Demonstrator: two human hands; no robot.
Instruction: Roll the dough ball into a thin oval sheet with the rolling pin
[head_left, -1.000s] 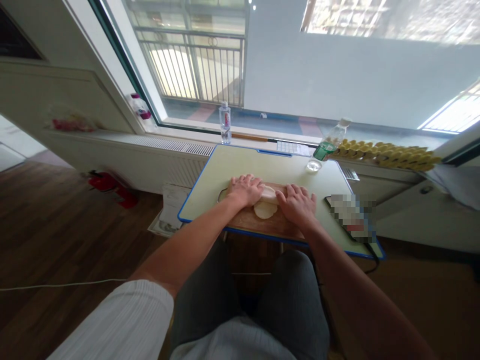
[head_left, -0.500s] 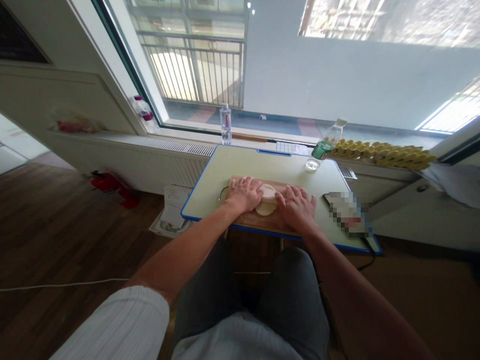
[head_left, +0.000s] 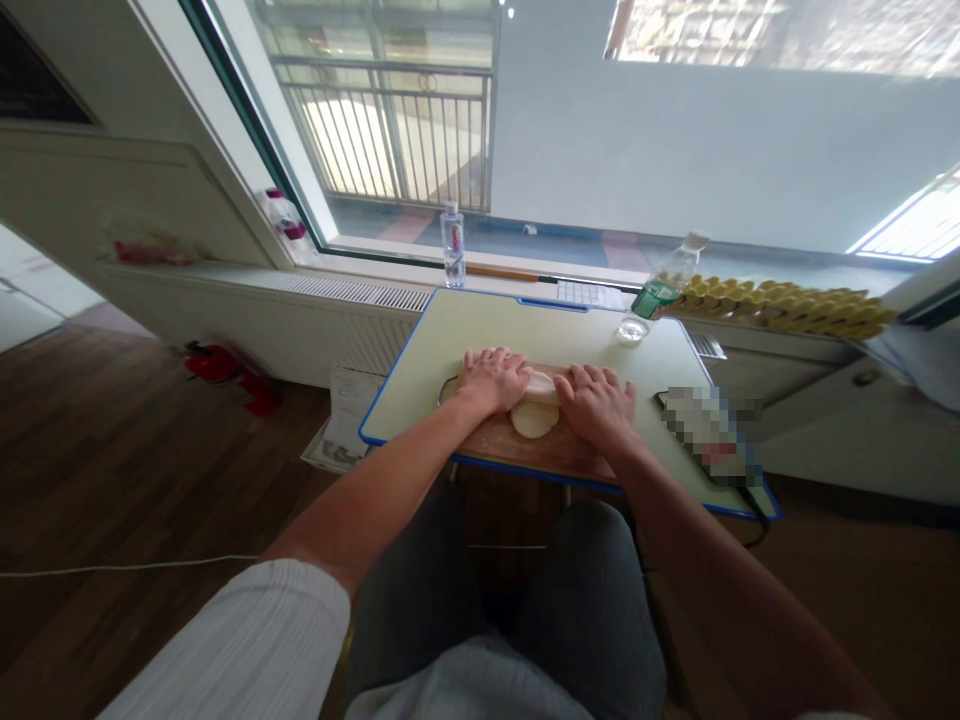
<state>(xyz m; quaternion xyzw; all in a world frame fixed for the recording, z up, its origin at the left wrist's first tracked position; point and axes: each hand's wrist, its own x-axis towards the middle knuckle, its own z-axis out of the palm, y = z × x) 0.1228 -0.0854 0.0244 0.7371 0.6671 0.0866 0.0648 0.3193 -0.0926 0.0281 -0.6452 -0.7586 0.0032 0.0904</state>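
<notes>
Between my two hands runs a pale rolling pin (head_left: 543,387), its ends covered by the hands. A round, flat sheet of dough (head_left: 535,421) shows on the near side of the pin. Both lie on a wooden board (head_left: 517,447) with a metal handle at its left end. My left hand (head_left: 493,378) rests on the pin's left part, fingers stretched forward and slightly apart. Over the right part lies my right hand (head_left: 598,400), its fingers spread and the thumb by the pin. Neither hand's fingers are wrapped round it.
The board is on a small light table (head_left: 420,370) with a blue rim. A green-labelled bottle (head_left: 654,295) stands at its back right, and a blurred phone-like device (head_left: 705,435) lies at right. Another bottle (head_left: 453,245) is by the window. A fire extinguisher (head_left: 232,378) is at left.
The rolling pin and both hands have moved slightly away from me across the dough. More of the dough now shows on the near side.
</notes>
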